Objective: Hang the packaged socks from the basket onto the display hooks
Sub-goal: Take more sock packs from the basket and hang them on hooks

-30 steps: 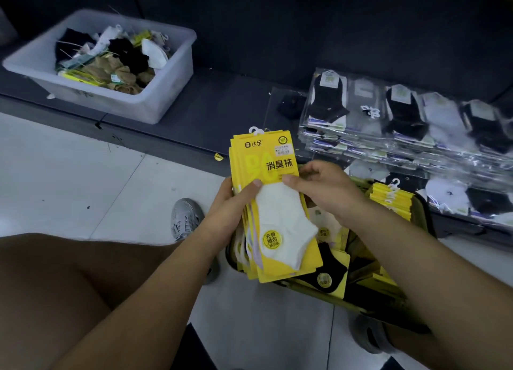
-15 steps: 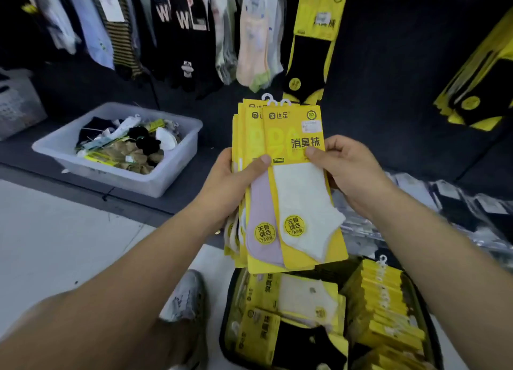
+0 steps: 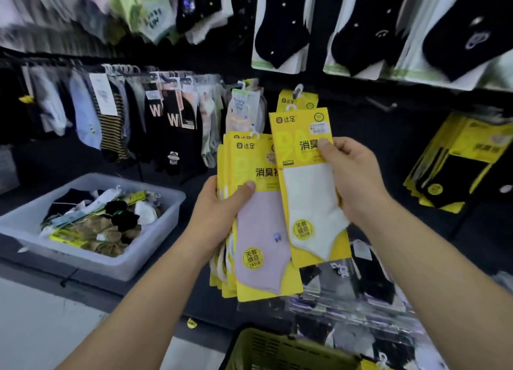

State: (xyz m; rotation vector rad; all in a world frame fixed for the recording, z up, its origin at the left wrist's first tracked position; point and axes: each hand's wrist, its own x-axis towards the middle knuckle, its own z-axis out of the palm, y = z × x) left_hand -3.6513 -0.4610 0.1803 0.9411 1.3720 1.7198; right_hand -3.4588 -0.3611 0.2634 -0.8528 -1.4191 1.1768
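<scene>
Now split: white sock pack point(image 3: 311, 203) is off the stack, raised up and right.
Half a second ago it lay on top of the stack of yellow packs point(image 3: 258, 244); now the right hand point(image 3: 352, 181) pinches it alone, thumb on the front, fingers curled behind; its hanger sits just below a yellow pack on a hook point(image 3: 298, 100); left hand point(image 3: 219, 217) grips the stack, thumb across the lilac sock on top; camera has tilted up, so only the green basket point(image 3: 277, 350) rim shows at the bottom edge, contents mostly hidden; clear bin point(image 3: 91, 264) on the left end of the dark ledge holds loose black, white and tan socks plus yellow-tagged packs.
</scene>
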